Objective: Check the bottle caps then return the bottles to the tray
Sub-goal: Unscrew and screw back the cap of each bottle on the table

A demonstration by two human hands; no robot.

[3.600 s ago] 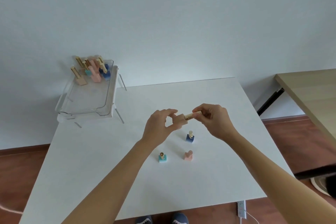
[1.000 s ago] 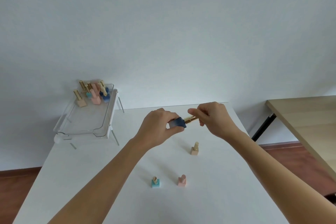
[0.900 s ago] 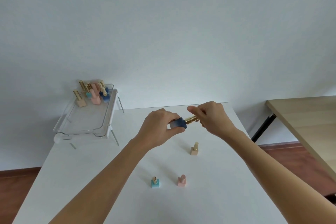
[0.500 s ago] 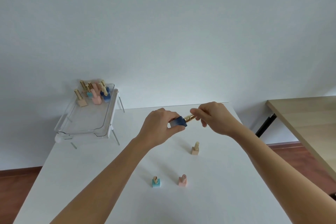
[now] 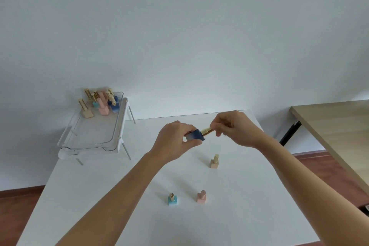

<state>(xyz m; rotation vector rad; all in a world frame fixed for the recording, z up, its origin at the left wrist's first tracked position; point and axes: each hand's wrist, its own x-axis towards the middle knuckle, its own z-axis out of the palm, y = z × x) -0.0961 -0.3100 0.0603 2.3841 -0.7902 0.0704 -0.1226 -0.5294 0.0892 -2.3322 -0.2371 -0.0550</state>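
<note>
Above the white table (image 5: 99,195) my left hand (image 5: 175,142) grips the body of a dark blue bottle (image 5: 196,136), held sideways. My right hand (image 5: 233,128) pinches its gold cap (image 5: 206,131) with the fingertips. Three small bottles stand on the table below: a beige one (image 5: 214,162), a pink one (image 5: 201,197) and a light blue one (image 5: 172,199). At the back left a clear tray (image 5: 93,138) on a white stand holds several bottles (image 5: 102,103) crowded at its far end.
A white wall rises just behind the table. A wooden table (image 5: 339,126) with a black leg stands at the right, across a gap of brown floor. The tray's thin legs (image 5: 126,152) reach onto the tabletop.
3.6 s ago both hands held a beige bottle; that one now stands on the table and the blue bottle is in hand. Over the last second my right fingers shifted slightly on the cap.
</note>
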